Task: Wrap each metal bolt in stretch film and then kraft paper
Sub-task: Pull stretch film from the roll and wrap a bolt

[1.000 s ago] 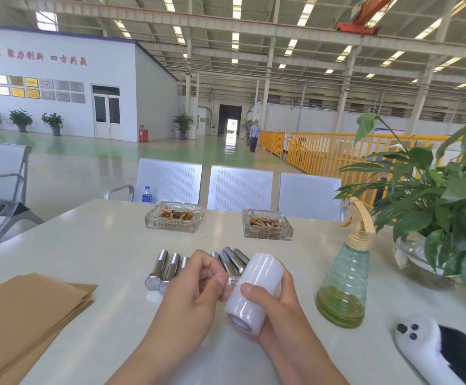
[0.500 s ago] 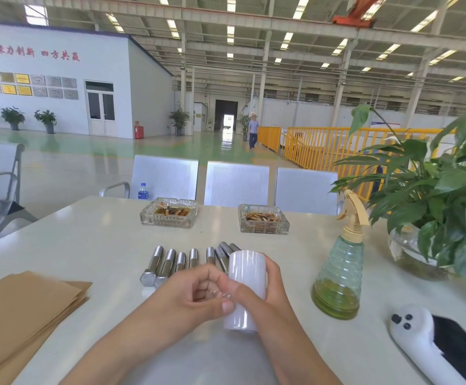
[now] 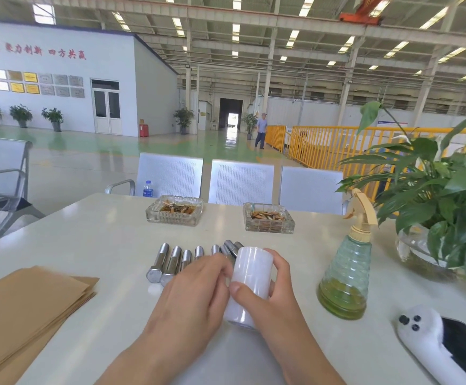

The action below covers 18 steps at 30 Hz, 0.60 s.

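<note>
- On the far left I see a stack of kraft paper sheets (image 3: pixel 29 307) lying flat on the white table (image 3: pixel 93 232), its corner reaching towards the bolts but clear of them.
- On the wall behind, red Chinese characters (image 3: pixel 45 51) run across the white building; the left part is blurred and I read only "四方共赢" with confidence. The plaques (image 3: pixel 31 84) under them are too small to read.
- A water bottle with a blue label (image 3: pixel 148 188) stands beyond the table's far edge; I cannot read the label.
- The metal bolts (image 3: pixel 168 263) lie side by side in a row mid-table, hex heads nearest me; the right end of the row is hidden behind the hands and the roll.
- Behind the bolts stand two glass ashtrays (image 3: pixel 174 210) holding cigarette ends, apart from each other.
- My left hand (image 3: pixel 193 298) lies against the left side of the stretch film roll (image 3: pixel 248 284), fingers bent with the tips at the roll's surface; whether they pinch the film's edge I cannot tell.
- The roll stands nearly upright, just in front of the bolts; whether its lower end touches the table I cannot tell. I see no printing on it.
- My right hand (image 3: pixel 276 298) grips the roll, thumb across the front, fingers curled round the back.
- To the right stand a green spray bottle (image 3: pixel 345 276), unlabelled, and a potted plant (image 3: pixel 445 207) in a glass bowl.
- At the lower right lies a white handheld device (image 3: pixel 431 345) with dark buttons; no marking is legible.
</note>
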Each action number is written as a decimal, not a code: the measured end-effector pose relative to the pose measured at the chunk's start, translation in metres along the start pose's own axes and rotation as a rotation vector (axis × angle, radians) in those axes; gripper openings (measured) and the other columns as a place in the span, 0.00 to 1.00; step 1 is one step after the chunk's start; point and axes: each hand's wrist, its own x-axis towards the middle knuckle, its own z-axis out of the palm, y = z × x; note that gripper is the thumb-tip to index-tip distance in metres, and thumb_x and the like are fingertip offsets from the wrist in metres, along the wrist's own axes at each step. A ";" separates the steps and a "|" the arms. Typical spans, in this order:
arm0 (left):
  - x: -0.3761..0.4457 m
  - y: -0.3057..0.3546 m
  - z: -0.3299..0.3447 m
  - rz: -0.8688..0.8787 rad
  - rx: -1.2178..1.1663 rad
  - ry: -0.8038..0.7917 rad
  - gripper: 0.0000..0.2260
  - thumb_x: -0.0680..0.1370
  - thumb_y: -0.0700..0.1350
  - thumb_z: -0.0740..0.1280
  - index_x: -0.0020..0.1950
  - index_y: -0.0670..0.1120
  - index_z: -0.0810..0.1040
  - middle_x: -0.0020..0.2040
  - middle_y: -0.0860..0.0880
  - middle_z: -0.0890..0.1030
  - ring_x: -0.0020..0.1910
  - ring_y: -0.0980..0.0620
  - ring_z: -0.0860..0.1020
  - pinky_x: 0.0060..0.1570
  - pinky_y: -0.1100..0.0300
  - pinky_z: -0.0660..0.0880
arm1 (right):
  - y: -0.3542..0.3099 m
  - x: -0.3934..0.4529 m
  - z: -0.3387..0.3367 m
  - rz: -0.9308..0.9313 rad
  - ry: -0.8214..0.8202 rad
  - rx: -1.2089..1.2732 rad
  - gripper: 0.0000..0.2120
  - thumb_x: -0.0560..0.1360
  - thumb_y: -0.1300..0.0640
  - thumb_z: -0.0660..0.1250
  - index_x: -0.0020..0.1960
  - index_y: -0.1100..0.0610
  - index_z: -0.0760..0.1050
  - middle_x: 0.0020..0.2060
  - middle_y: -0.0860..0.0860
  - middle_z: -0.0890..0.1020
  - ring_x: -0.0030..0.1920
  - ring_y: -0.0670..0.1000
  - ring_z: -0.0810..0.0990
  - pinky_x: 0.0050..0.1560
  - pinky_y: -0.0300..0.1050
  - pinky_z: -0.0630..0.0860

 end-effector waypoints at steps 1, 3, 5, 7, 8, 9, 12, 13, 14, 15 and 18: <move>0.000 0.000 0.001 -0.049 -0.046 0.028 0.11 0.79 0.39 0.64 0.44 0.55 0.71 0.36 0.60 0.74 0.36 0.60 0.73 0.35 0.68 0.65 | -0.001 -0.001 0.000 -0.003 -0.015 -0.007 0.34 0.61 0.44 0.78 0.60 0.24 0.66 0.52 0.43 0.86 0.50 0.44 0.86 0.43 0.38 0.81; 0.001 0.000 0.002 -0.152 -0.128 0.044 0.12 0.79 0.37 0.64 0.42 0.54 0.72 0.32 0.57 0.75 0.31 0.57 0.72 0.32 0.68 0.65 | -0.002 -0.001 0.000 -0.010 -0.047 -0.011 0.33 0.64 0.49 0.77 0.61 0.27 0.67 0.54 0.44 0.85 0.52 0.44 0.86 0.46 0.40 0.82; 0.002 -0.001 0.003 -0.224 -0.210 0.005 0.11 0.79 0.37 0.64 0.42 0.53 0.73 0.32 0.54 0.76 0.30 0.56 0.72 0.31 0.67 0.66 | -0.003 -0.003 -0.001 -0.009 -0.070 -0.019 0.31 0.65 0.52 0.77 0.61 0.30 0.69 0.55 0.46 0.85 0.52 0.44 0.85 0.45 0.39 0.81; 0.003 -0.004 0.001 -0.249 -0.283 -0.041 0.11 0.79 0.37 0.63 0.42 0.52 0.74 0.35 0.53 0.77 0.32 0.55 0.74 0.34 0.65 0.69 | -0.005 -0.004 -0.002 -0.013 -0.083 -0.056 0.31 0.65 0.51 0.76 0.60 0.30 0.68 0.54 0.45 0.85 0.50 0.44 0.85 0.45 0.38 0.81; 0.003 -0.005 0.001 -0.261 -0.322 -0.064 0.11 0.79 0.36 0.62 0.42 0.51 0.74 0.37 0.52 0.77 0.35 0.54 0.75 0.38 0.62 0.72 | -0.006 -0.005 -0.002 -0.019 -0.089 -0.078 0.31 0.64 0.49 0.77 0.60 0.31 0.68 0.53 0.44 0.85 0.50 0.44 0.85 0.45 0.39 0.81; 0.004 -0.006 0.000 -0.289 -0.368 -0.081 0.12 0.79 0.35 0.61 0.41 0.50 0.74 0.38 0.50 0.77 0.38 0.51 0.77 0.42 0.57 0.74 | -0.006 -0.006 -0.003 -0.026 -0.096 -0.092 0.31 0.62 0.47 0.77 0.60 0.31 0.67 0.53 0.42 0.84 0.50 0.44 0.85 0.46 0.40 0.81; 0.006 -0.010 -0.002 -0.402 -0.478 -0.103 0.14 0.79 0.32 0.59 0.38 0.48 0.73 0.35 0.47 0.75 0.37 0.47 0.74 0.39 0.59 0.70 | -0.007 -0.006 -0.002 0.001 -0.124 -0.110 0.30 0.60 0.43 0.77 0.56 0.31 0.68 0.52 0.36 0.83 0.50 0.43 0.86 0.49 0.42 0.82; 0.005 -0.010 -0.003 -0.424 -0.472 -0.106 0.15 0.79 0.32 0.59 0.37 0.49 0.73 0.32 0.50 0.73 0.33 0.52 0.71 0.35 0.63 0.67 | -0.006 -0.005 -0.002 0.023 -0.135 -0.122 0.29 0.60 0.43 0.77 0.56 0.32 0.68 0.51 0.36 0.83 0.50 0.44 0.86 0.51 0.44 0.82; 0.005 -0.010 -0.004 -0.424 -0.443 -0.102 0.16 0.78 0.32 0.59 0.35 0.49 0.72 0.31 0.53 0.72 0.31 0.56 0.69 0.32 0.66 0.65 | -0.005 -0.006 -0.002 0.046 -0.148 -0.137 0.28 0.60 0.43 0.78 0.55 0.34 0.69 0.51 0.39 0.84 0.51 0.45 0.86 0.53 0.45 0.82; 0.004 -0.011 -0.005 -0.392 -0.390 -0.089 0.16 0.78 0.32 0.59 0.34 0.49 0.71 0.30 0.56 0.72 0.30 0.58 0.68 0.31 0.66 0.65 | -0.005 -0.006 -0.001 0.066 -0.163 -0.155 0.26 0.61 0.43 0.78 0.55 0.36 0.70 0.50 0.42 0.85 0.51 0.46 0.86 0.54 0.47 0.82; 0.003 -0.010 -0.010 -0.272 -0.184 -0.044 0.16 0.78 0.33 0.60 0.33 0.49 0.70 0.30 0.57 0.73 0.32 0.55 0.71 0.33 0.63 0.65 | -0.009 -0.010 -0.002 0.100 -0.206 -0.177 0.19 0.65 0.42 0.76 0.53 0.44 0.75 0.49 0.52 0.87 0.48 0.47 0.84 0.53 0.47 0.78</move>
